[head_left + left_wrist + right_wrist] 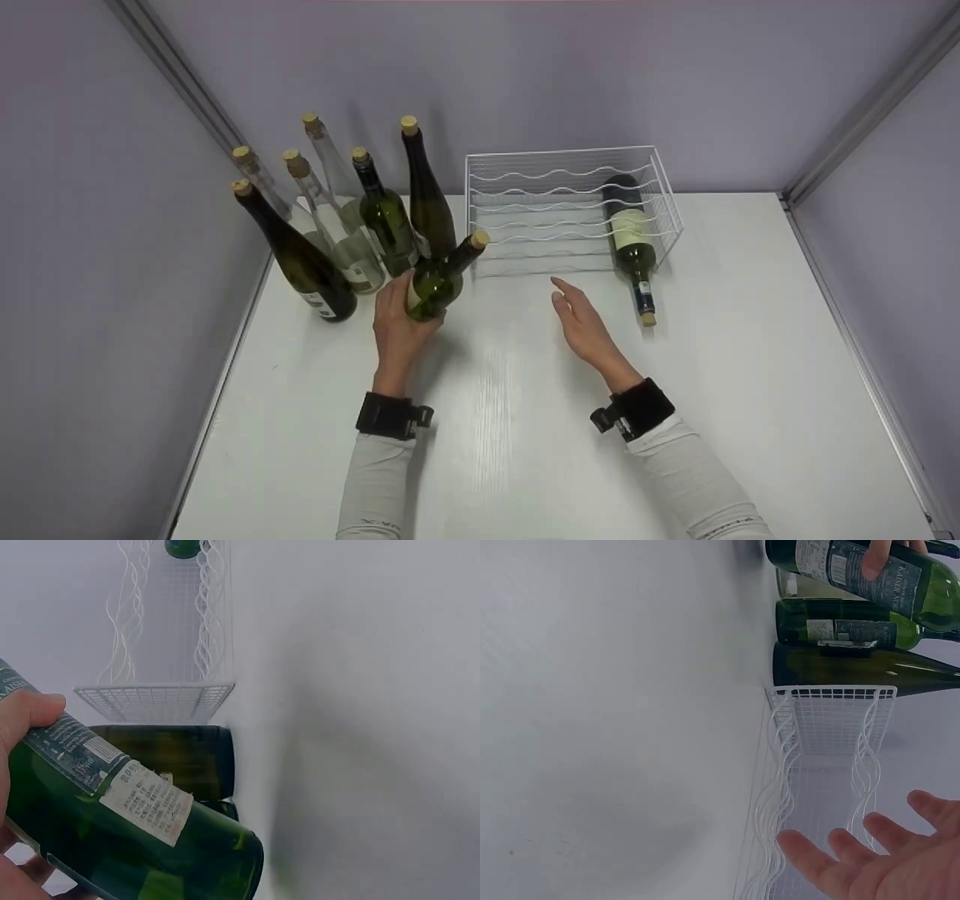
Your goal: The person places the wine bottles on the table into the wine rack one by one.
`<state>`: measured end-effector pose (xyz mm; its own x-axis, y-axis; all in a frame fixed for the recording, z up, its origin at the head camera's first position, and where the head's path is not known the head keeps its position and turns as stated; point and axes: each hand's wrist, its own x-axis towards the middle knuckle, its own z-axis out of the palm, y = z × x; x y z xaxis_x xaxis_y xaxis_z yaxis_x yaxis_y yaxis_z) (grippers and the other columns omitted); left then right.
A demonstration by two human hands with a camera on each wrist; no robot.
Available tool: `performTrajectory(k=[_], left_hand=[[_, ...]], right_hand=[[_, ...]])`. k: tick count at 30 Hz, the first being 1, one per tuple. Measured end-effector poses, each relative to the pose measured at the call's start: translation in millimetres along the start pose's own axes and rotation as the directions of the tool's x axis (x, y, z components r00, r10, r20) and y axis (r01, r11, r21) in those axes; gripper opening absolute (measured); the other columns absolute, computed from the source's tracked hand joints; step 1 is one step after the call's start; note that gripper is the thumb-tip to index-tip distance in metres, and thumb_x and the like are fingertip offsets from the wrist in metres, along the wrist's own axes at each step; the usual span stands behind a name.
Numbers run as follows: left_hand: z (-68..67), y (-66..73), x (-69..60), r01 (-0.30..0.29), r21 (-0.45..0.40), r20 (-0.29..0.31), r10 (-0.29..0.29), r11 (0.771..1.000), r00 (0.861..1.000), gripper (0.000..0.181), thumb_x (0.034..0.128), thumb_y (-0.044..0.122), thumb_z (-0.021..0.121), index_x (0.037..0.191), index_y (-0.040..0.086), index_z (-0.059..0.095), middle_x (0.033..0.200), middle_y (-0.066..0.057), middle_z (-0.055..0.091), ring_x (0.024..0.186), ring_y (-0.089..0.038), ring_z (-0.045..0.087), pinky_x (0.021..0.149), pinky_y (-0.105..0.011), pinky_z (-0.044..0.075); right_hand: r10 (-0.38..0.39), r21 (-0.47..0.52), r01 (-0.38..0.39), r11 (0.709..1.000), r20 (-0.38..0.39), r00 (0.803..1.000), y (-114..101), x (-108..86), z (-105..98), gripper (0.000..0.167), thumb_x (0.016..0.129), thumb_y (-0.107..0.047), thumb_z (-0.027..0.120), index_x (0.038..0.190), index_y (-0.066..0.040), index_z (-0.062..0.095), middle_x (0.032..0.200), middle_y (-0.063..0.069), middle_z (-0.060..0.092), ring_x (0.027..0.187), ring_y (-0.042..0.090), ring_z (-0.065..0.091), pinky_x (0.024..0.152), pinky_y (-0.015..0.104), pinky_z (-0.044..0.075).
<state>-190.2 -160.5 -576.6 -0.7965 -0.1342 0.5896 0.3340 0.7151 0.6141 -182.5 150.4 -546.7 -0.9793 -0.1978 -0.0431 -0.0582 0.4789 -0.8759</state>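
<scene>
My left hand [400,326] grips a green wine bottle [435,289] round its body, the corked neck tipped up and to the right. In the left wrist view this bottle [202,840] shows a dark label and a white sticker, and its base hangs above the table. With its fingers extended and nothing in it, my right hand [589,330] hovers in front of the white wire rack [469,217]. One wine bottle [634,229] with a cream label lies at the rack's right end, its corked neck sticking out toward me.
Several corked bottles stand at the back left, among them a dark tall bottle [300,262], a clear bottle [352,255] and a dark slender bottle [430,202] beside the rack. Grey walls [555,75] close off the white table [495,450] at the back and sides.
</scene>
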Motion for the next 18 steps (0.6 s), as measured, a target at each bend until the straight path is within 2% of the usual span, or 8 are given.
performTrajectory(k=[4, 9, 15, 18], left_hand=[[1.4, 4.7, 0.7, -0.064, 0.025, -0.001, 0.064, 0.998, 0.998, 0.075, 0.0627, 0.017, 0.088, 0.132, 0.012, 0.059, 0.119, -0.013, 0.059, 0.112, -0.033, 0.053, 0.09, -0.05, 0.046], [2.7, 8.4, 0.1, -0.123, 0.067, 0.045, 0.12, 0.99, 0.992, 0.078, 0.0582, 0.012, 0.089, 0.131, 0.014, 0.061, 0.119, -0.011, 0.06, 0.111, -0.034, 0.053, 0.092, -0.052, 0.042], [7.0, 9.0, -3.4, -0.18, 0.108, 0.118, 0.167, 0.978, 0.979, 0.078, 0.057, 0.01, 0.087, 0.13, 0.016, 0.061, 0.12, -0.009, 0.06, 0.113, -0.036, 0.051, 0.097, -0.056, 0.037], [8.8, 9.6, -5.5, -0.205, 0.117, 0.152, 0.187, 0.972, 0.97, 0.078, 0.0566, 0.01, 0.086, 0.13, 0.017, 0.061, 0.12, -0.009, 0.06, 0.113, -0.036, 0.051, 0.097, -0.058, 0.037]], right_hand=[[-0.027, 0.037, 0.027, 0.999, -0.016, 1.0, -5, -0.8, -6, 0.065, 0.107, -0.048, 0.024, 0.153, -0.003, 0.03, 0.155, 0.02, 0.03, 0.143, 0.034, 0.025, 0.115, 0.048, 0.021], [-0.029, 0.057, 0.031, 0.998, -0.029, 0.999, -11, -2.1, -12, 0.063, 0.107, -0.048, 0.025, 0.153, -0.005, 0.032, 0.155, 0.017, 0.031, 0.144, 0.031, 0.025, 0.116, 0.046, 0.02], [0.01, 0.113, -0.008, 0.994, -0.022, 1.0, -17, -3.9, -19, 0.065, 0.105, -0.053, 0.023, 0.154, -0.01, 0.031, 0.154, 0.015, 0.033, 0.14, 0.034, 0.032, 0.104, 0.053, 0.038], [0.008, 0.12, -0.005, 0.993, -0.022, 1.0, -20, -4.7, -21, 0.065, 0.105, -0.054, 0.023, 0.153, -0.011, 0.033, 0.153, 0.015, 0.036, 0.138, 0.035, 0.036, 0.1, 0.054, 0.042]])
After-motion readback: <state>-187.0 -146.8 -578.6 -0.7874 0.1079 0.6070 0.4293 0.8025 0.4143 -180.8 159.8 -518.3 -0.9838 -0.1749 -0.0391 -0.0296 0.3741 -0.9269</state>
